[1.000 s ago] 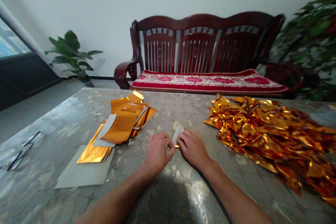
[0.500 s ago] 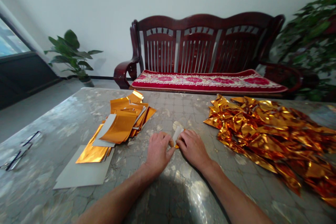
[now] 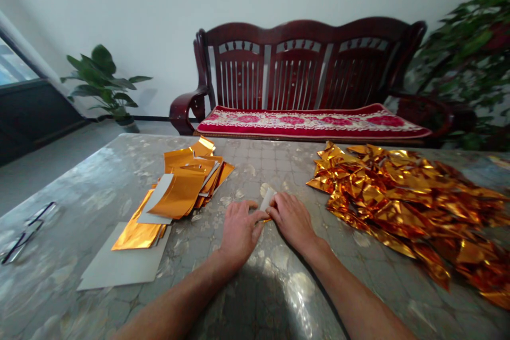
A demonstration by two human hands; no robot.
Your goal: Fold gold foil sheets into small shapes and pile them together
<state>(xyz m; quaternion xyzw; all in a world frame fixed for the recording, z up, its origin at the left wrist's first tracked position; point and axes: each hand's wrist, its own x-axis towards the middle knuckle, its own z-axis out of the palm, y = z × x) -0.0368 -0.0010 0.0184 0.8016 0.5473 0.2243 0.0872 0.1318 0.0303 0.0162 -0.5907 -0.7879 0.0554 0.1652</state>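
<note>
Between my two hands, low over the table, is a small piece of gold foil paper [image 3: 266, 200] with its pale grey side up. My left hand [image 3: 241, 228] pinches its near end with thumb and fingertips. From the other side, the bent fingers of my right hand [image 3: 290, 218] close on the same paper and cover much of it. Only a pale strip and a sliver of orange-gold show between the fingertips. Left of my hands lies a loose stack of flat gold foil sheets [image 3: 179, 191]. To the right spreads a heap of folded, shiny gold foil pieces [image 3: 398, 202].
A patterned table cover [image 3: 223, 297] lies under everything. Grey sheets [image 3: 119, 271] sit beneath the foil stack, and eyeglasses [image 3: 30, 231] rest at the far left. Beyond the table stand a dark wooden bench [image 3: 295, 74] with a red cushion and a potted plant [image 3: 105, 85].
My left thumb has moved right, onto the paper's near edge by my right fingertips. The pale strip looks narrower. The whole view has shifted slightly.
</note>
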